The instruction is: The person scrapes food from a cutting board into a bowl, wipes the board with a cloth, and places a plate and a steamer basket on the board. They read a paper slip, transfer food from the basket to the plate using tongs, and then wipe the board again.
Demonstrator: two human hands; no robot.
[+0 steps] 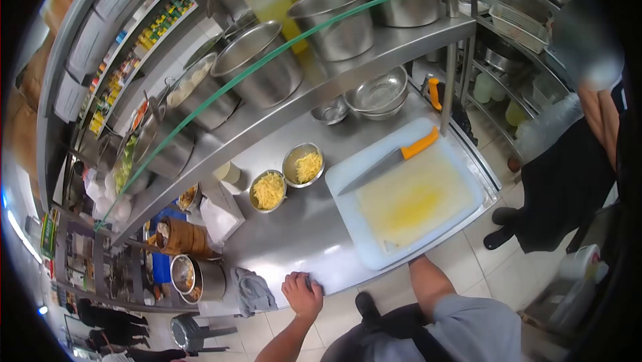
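Note:
My left hand [303,293] rests on the front edge of the steel counter [294,241], fingers laid on the metal and a little apart. A small dark patch shows beside the thumb; I cannot make out what it is. A grey cloth [252,291] lies just left of this hand. My right forearm [430,282] reaches to the counter's front edge below the cutting board [428,221], and the hand itself is hidden there. On the board, stained yellow, lies a knife [394,159] with an orange handle. Two small steel bowls [268,191] [303,165] hold pale yellow shreds.
A shelf [301,87] with several steel pots [259,64] crosses above the counter. Steel bowls [378,92] sit behind the board. At left stand a pot of food [198,278] and a bamboo steamer [180,236]. Another person [562,174] stands at right, near wire racks.

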